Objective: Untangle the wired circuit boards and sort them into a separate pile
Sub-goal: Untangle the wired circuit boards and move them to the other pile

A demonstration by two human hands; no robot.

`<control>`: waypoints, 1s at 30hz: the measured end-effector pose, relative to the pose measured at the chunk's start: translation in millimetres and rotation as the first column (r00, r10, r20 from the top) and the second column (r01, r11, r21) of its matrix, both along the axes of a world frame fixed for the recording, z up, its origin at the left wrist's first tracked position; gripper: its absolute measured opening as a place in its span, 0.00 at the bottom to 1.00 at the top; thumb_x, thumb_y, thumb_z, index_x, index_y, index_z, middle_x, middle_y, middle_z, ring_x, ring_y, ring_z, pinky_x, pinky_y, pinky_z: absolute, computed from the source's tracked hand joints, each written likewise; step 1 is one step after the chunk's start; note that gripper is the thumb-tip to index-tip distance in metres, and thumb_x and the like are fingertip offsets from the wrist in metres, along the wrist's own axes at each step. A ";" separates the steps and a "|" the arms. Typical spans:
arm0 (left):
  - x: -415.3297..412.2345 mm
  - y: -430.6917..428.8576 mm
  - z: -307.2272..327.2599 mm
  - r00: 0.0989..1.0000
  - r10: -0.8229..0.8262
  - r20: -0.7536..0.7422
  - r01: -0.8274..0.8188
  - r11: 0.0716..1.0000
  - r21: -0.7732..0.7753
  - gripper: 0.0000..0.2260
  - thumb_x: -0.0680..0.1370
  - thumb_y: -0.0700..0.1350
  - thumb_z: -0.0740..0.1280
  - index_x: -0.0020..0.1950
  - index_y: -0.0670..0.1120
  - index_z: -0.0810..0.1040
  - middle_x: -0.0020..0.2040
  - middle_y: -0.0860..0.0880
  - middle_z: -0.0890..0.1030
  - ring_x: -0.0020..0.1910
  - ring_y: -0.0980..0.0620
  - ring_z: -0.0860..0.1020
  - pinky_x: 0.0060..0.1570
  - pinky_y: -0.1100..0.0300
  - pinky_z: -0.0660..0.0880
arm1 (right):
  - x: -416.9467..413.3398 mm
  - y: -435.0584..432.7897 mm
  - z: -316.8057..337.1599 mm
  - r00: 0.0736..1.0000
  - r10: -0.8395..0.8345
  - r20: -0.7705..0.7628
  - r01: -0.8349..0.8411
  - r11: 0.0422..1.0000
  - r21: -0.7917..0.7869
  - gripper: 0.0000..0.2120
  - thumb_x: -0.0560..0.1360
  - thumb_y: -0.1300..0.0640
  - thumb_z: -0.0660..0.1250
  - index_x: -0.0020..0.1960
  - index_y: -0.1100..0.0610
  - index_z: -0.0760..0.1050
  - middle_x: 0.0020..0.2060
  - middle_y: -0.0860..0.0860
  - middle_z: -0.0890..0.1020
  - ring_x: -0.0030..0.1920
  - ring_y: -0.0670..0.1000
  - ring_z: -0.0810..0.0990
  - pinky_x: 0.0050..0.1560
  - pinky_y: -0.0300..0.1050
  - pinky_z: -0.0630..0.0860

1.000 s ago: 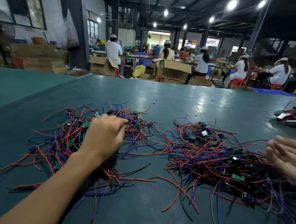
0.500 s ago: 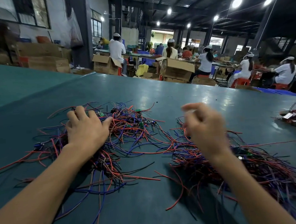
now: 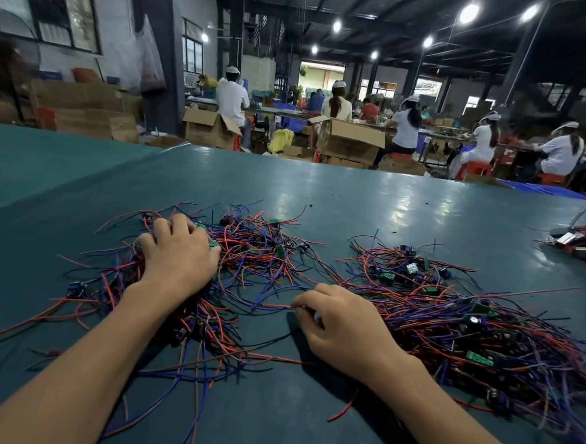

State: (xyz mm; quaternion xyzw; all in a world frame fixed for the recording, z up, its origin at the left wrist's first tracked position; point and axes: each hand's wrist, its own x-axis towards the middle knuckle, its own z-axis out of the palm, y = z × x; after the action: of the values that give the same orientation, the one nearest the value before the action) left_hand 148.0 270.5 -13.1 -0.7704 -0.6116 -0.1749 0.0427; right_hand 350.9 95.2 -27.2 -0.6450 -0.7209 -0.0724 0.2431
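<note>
Both forearms reach forward over the teal surface (image 3: 387, 209), bare and roughly parallel, the left stretched farther than the right. The left hand (image 3: 180, 252) lies palm down on top of the left tangle (image 3: 259, 254) of red, blue and black wired circuit boards. Its knuckles are raised and its fingers are bent down into the wires, clutching a clump, with the fingertips buried out of sight. A small green board (image 3: 214, 244) sits just beside its thumb.

The right hand (image 3: 346, 331) rests low at the near left edge of the right tangle (image 3: 462, 321), wrist close to the surface and back of the hand upward. Its fingers are curled in, and thumb and forefinger pinch the end of a thin wire (image 3: 276, 306) that runs leftward toward the left tangle. The two tangles lie side by side, joined by a few stray leads between them. A smaller heap (image 3: 581, 245) of parts lies well apart at the far right edge.
</note>
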 end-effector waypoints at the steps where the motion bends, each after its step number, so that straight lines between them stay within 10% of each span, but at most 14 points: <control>1: 0.7 -0.4 0.4 1.000 -0.012 -0.010 0.012 1.000 0.022 0.17 0.81 0.61 0.59 0.60 0.51 0.77 0.63 0.46 0.67 0.63 0.41 0.62 0.64 0.41 0.62 | -0.1 0.4 0.9 1.000 0.002 -0.004 -0.002 1.000 0.001 0.11 0.80 0.50 0.62 0.58 0.49 0.81 0.50 0.44 0.82 0.53 0.49 0.78 0.48 0.50 0.77; 12: 5.0 -14.2 8.2 0.993 -0.105 0.060 0.091 0.975 0.203 0.18 0.83 0.55 0.56 0.46 0.47 0.81 0.45 0.46 0.81 0.54 0.40 0.76 0.56 0.44 0.65 | -5.0 -4.3 6.0 0.999 0.045 -0.009 -0.045 0.999 -0.016 0.10 0.80 0.52 0.63 0.57 0.51 0.82 0.49 0.47 0.83 0.52 0.51 0.80 0.49 0.53 0.77; 30: 3.7 -5.8 -0.3 0.989 -0.132 0.066 0.122 0.983 0.134 0.10 0.80 0.56 0.65 0.55 0.52 0.77 0.53 0.47 0.75 0.58 0.42 0.73 0.58 0.43 0.66 | -6.3 -4.9 8.3 0.999 0.041 -0.030 -0.042 0.999 -0.018 0.11 0.81 0.53 0.64 0.58 0.51 0.83 0.50 0.46 0.84 0.52 0.50 0.80 0.51 0.50 0.76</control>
State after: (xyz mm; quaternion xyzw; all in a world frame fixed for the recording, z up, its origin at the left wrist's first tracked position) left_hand 151.6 264.7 -13.4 -0.7963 -0.5498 -0.2452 0.0585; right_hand 344.7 90.3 -18.9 -0.6330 -0.7311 -0.0511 0.2492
